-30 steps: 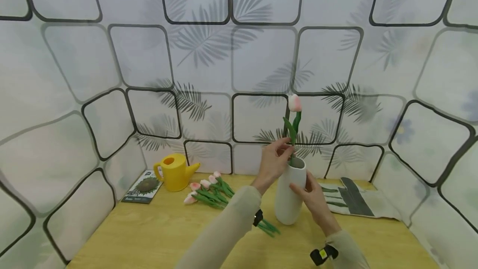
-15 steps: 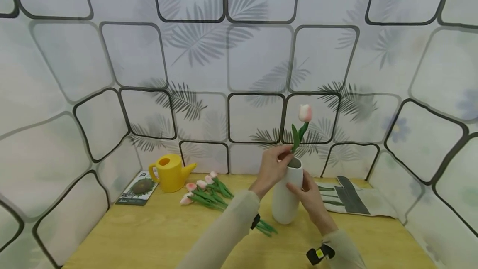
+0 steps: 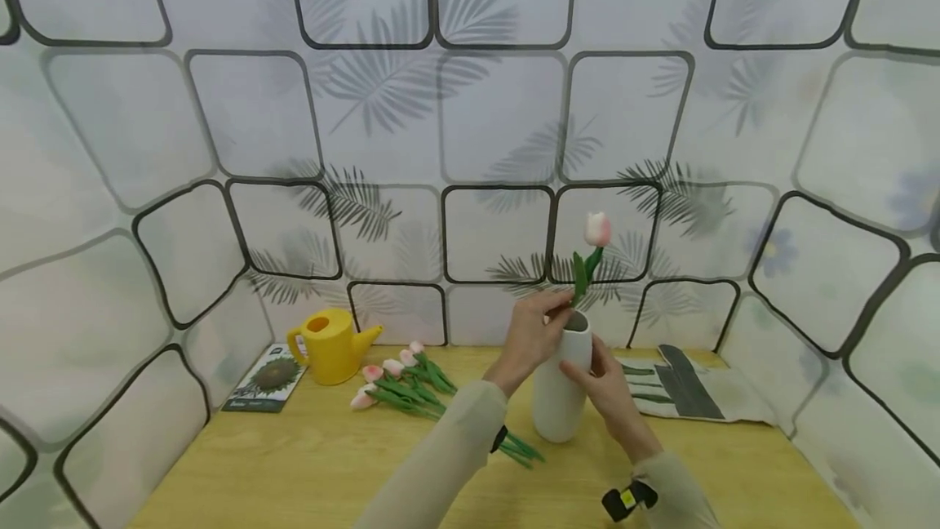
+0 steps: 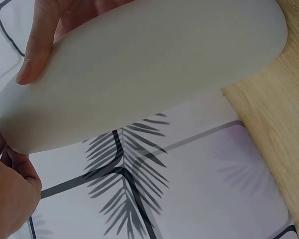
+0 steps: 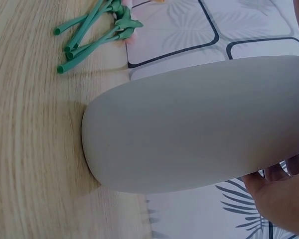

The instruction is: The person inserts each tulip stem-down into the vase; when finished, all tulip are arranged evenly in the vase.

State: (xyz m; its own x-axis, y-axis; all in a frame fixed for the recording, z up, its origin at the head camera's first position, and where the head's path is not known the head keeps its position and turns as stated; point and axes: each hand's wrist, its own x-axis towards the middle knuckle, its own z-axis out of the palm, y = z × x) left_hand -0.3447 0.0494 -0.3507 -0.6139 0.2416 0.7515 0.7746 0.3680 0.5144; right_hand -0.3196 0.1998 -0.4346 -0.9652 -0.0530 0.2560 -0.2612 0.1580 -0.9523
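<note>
Pink tulip (image 3: 598, 230) is pinched in the left grip (image 3: 530, 339); below it, a vase (image 3: 558, 402) is held by the right grip (image 3: 609, 386). Insertion seems in hand; careful lowering is needed.

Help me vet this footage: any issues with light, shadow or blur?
Head: fairly even light, but small print on the sunflower leaflet too soft to read; left wrist: vase dim, no glare; right wrist: soft shadow on the table by the vase's base.
</note>
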